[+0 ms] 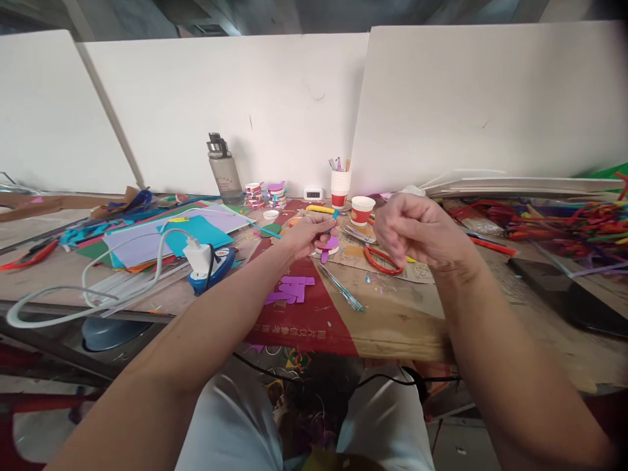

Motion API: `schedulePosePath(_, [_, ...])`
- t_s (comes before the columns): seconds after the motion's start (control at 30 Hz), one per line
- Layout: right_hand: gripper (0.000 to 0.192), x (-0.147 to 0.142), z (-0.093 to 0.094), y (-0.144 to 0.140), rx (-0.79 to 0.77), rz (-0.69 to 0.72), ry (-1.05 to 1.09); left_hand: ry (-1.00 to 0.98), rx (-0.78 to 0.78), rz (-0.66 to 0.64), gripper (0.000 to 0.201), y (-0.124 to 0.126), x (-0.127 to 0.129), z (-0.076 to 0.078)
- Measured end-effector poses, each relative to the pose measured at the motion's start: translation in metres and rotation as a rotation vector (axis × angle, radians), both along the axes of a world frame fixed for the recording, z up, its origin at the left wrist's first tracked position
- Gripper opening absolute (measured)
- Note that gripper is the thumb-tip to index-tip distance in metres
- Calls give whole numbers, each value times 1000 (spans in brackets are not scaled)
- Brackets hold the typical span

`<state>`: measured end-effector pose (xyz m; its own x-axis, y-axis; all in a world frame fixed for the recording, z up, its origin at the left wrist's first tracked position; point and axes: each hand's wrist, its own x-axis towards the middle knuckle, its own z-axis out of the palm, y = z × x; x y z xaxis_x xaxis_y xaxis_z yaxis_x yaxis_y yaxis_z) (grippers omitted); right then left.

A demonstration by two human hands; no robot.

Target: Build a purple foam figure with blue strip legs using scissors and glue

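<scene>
White boards (245,104) back our cluttered table (402,320), with a bottle (223,167), cups (362,210) and a heap of pipe cleaners (564,226) along the rear.

Our left hand (308,237) pinches a thin blue strip (332,217) between thumb and fingertips, raised just above a pink foam disc (330,246) on the cardboard. It looks light, soft and bendy, so we judge it will buckle if squeezed hard; holding it near its middle seems best. Our right hand (417,232) hangs loosely curled beside it, and we cannot tell whether it holds anything.

Red scissors (383,260) lie under that hand, and a pen (341,288) and purple cutouts (289,289) sit nearer us. Bare cardboard toward the front edge gives us room; the charger (199,256) and its cable (98,288) crowd the left.
</scene>
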<state>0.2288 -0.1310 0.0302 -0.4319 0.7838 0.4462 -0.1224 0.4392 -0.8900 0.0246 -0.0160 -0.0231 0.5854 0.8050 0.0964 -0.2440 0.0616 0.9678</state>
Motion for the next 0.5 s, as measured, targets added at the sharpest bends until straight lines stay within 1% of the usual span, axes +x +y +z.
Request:
schedulePosePath(0.03, [30, 3, 1, -3, -15, 66, -82, 5, -7, 9, 25, 0, 0, 0])
schedulePosePath(0.07, [31, 6, 1, -2, -40, 83, -189, 11, -10, 14, 25, 0, 0, -1])
schedulePosePath(0.1, [33, 8, -2, 3, -64, 30, -314, 16, -12, 16, 24, 1, 1, -1])
schedulePosePath(0.13, [33, 10, -6, 10, -84, -66, -460, 20, -12, 16, 24, 1, 1, -1])
schedulePosePath(0.17, [30, 12, -12, 20, -70, -249, -593, 22, -10, 14, 24, 1, 0, -1])
schedulePosePath(0.2, [22, 12, -18, 30, -14, -462, -748, 21, -9, 12, 25, 1, 0, -1])
schedulePosePath(0.23, [15, 13, -25, 40, 56, -598, -933, 17, -4, 10, 25, 1, 0, 0])
schedulePosePath(0.27, [13, 13, -32, 49, 100, -660, -1101, 13, 1, 5, 26, 1, 0, 0])
schedulePosePath(0.3, [16, 14, -38, 56, 120, -684, -1221, 10, 7, -1, 27, 2, -1, 1])
schedulePosePath(0.37, [22, 13, -46, 65, 139, -664, -1380, 5, 20, -10, 29, 2, -1, 2])
schedulePosePath(0.43, [25, 12, -50, 68, 140, -637, -1423, 0, 31, -13, 29, 1, -1, 2])
schedulePosePath(0.5, [25, 10, -51, 67, 139, -643, -1410, -2, 36, -16, 28, 1, -1, 2])
